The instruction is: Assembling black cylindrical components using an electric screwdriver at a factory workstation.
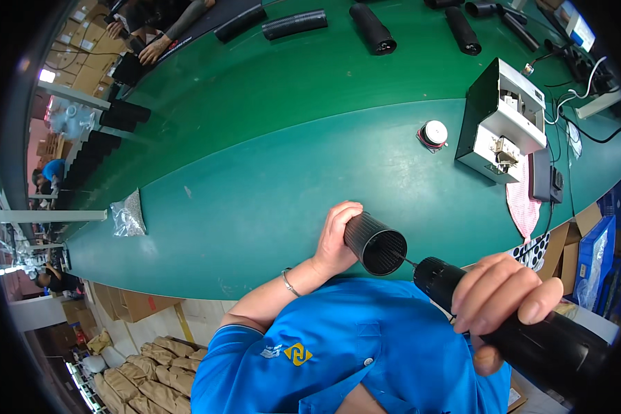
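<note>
My left hand (336, 240) is wrapped round a black cylindrical housing (363, 230) with a perforated, ribbed wall. Its open end is turned toward the right and toward me. In my right hand (500, 293) is a black electric screwdriver (436, 278), held sideways with its thin bit pointing left. The bit's tip is at the right edge of the housing's opening; whether it touches a screw there I cannot tell. Beyond them on the green bench lies a small round speaker (432, 134) with a white top and red edging.
A white and black screw-feeder-like machine (507, 124) stands at the right, beside a pink cloth (523, 203). Several black tubes (372, 29) lie on the far, darker green strip (255, 90). A clear bag of small parts (128, 214) sits at the left. Another person's hand (156, 50) shows at the far left.
</note>
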A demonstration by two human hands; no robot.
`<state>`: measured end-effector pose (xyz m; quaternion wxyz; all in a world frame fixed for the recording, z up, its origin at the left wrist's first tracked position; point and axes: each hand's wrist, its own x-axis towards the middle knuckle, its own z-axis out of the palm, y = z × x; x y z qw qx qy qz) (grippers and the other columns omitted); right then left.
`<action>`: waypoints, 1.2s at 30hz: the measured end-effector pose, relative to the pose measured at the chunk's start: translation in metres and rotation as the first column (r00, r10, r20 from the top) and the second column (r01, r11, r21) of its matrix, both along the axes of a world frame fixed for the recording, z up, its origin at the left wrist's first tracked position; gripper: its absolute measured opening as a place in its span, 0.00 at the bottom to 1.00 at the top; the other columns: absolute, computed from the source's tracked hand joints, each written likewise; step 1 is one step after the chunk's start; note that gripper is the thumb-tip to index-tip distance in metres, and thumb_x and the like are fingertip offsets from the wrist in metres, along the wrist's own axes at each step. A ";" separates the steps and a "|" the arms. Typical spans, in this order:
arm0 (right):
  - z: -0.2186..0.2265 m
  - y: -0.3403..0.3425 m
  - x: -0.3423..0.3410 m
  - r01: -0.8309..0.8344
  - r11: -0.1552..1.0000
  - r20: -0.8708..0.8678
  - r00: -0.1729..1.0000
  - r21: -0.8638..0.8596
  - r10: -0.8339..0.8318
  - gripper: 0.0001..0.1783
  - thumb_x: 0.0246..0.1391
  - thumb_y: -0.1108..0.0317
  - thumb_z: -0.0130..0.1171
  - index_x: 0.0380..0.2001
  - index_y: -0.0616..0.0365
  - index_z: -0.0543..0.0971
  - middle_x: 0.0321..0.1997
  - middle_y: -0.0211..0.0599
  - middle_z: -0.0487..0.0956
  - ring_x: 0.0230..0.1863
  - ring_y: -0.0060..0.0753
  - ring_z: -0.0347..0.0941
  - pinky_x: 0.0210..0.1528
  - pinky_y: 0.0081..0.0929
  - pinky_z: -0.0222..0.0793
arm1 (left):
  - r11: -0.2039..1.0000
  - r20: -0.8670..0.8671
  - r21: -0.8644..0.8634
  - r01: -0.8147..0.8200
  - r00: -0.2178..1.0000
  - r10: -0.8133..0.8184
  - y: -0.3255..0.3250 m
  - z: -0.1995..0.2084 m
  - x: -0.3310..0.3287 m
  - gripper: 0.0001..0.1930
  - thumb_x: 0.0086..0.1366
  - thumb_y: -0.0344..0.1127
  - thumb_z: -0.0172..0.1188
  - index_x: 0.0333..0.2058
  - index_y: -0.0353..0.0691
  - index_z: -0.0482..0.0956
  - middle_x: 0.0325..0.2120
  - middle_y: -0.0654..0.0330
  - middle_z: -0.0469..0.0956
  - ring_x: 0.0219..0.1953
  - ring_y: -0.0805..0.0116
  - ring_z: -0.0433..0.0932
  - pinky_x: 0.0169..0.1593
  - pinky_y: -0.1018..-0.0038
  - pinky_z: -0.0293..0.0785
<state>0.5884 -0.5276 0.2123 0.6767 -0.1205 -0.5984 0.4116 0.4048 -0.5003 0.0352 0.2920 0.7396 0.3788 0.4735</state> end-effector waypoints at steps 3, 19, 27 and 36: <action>-0.004 0.000 -0.006 0.028 0.998 -0.083 0.996 -0.048 -0.031 0.22 0.30 0.77 0.64 0.31 0.58 0.65 0.19 0.35 0.71 0.16 0.29 0.68 0.18 0.20 0.67 | 1.000 0.014 0.006 0.011 1.000 -0.011 0.002 0.000 0.001 0.28 0.36 0.20 0.59 0.41 0.36 0.62 0.40 0.53 0.66 0.40 0.58 0.66 0.44 0.70 0.64; 0.022 -0.011 0.037 -0.148 0.959 -0.232 0.951 0.244 0.206 0.28 0.32 0.73 0.63 0.39 0.58 0.62 0.22 0.32 0.71 0.22 0.22 0.70 0.22 0.17 0.68 | 1.000 0.049 0.020 -0.004 0.999 0.003 -0.007 0.010 -0.005 0.29 0.37 0.20 0.60 0.42 0.36 0.61 0.39 0.55 0.66 0.39 0.60 0.67 0.43 0.72 0.65; -0.011 -0.022 0.048 0.261 0.946 -0.252 0.919 -0.191 -0.304 0.21 0.44 0.75 0.45 0.45 0.60 0.58 0.24 0.32 0.67 0.20 0.22 0.61 0.25 0.17 0.58 | 0.702 0.445 -0.675 0.226 0.884 0.144 0.033 0.046 -0.033 0.21 0.51 0.35 0.57 0.41 0.35 0.61 0.34 0.56 0.67 0.34 0.70 0.68 0.39 0.74 0.67; -0.013 -0.022 0.008 0.385 0.873 -0.180 0.876 -0.300 -0.448 0.20 0.44 0.78 0.44 0.44 0.61 0.59 0.23 0.35 0.66 0.20 0.22 0.61 0.25 0.17 0.59 | 0.784 0.219 -0.614 -0.098 0.932 0.288 0.153 0.078 -0.040 0.27 0.56 0.45 0.50 0.46 0.28 0.60 0.42 0.48 0.65 0.44 0.61 0.67 0.48 0.75 0.62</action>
